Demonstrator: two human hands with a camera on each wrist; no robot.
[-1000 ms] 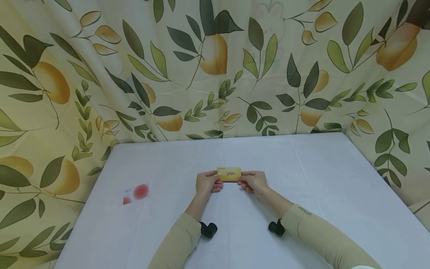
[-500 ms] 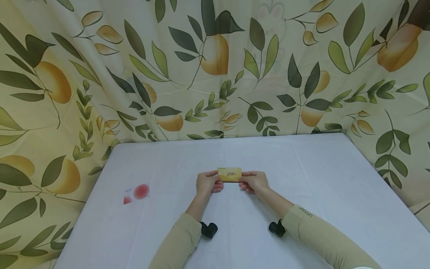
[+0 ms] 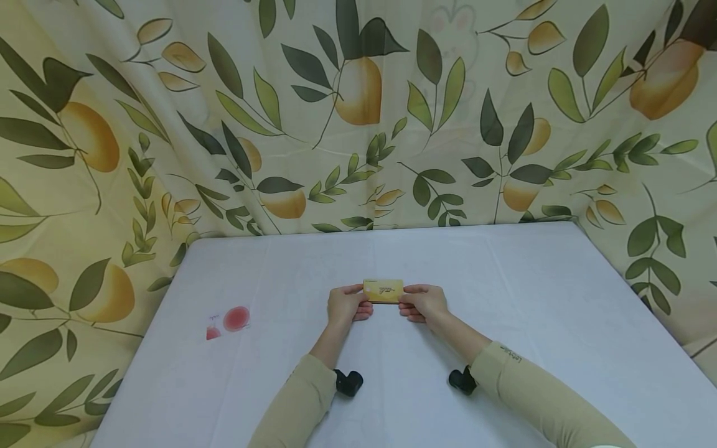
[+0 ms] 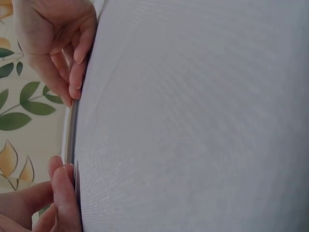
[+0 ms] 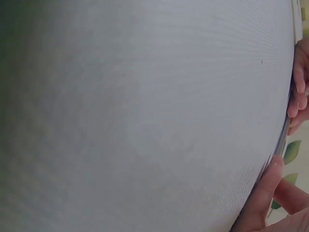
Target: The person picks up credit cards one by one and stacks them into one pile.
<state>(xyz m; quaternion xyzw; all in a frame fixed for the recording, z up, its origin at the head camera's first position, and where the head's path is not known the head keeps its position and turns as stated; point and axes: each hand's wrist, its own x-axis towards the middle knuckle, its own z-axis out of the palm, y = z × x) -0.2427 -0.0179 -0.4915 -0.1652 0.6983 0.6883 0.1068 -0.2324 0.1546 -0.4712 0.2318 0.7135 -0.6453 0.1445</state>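
A small stack of cards, its top card yellow with dark print, lies flat at the middle of the table. In the left wrist view its layered edge shows as several thin lines. My left hand pinches the stack's left end between thumb and fingers. At the right end, my right hand holds it the same way. Both hands rest low, close to the tabletop. In the right wrist view the card edges are mostly hidden behind fingers.
A white cloth covers the table. Towards its left side is a pink round print beside a small red and white mark. Black wrist cameras sit inside both sleeves. A fruit-patterned curtain hangs behind the table.
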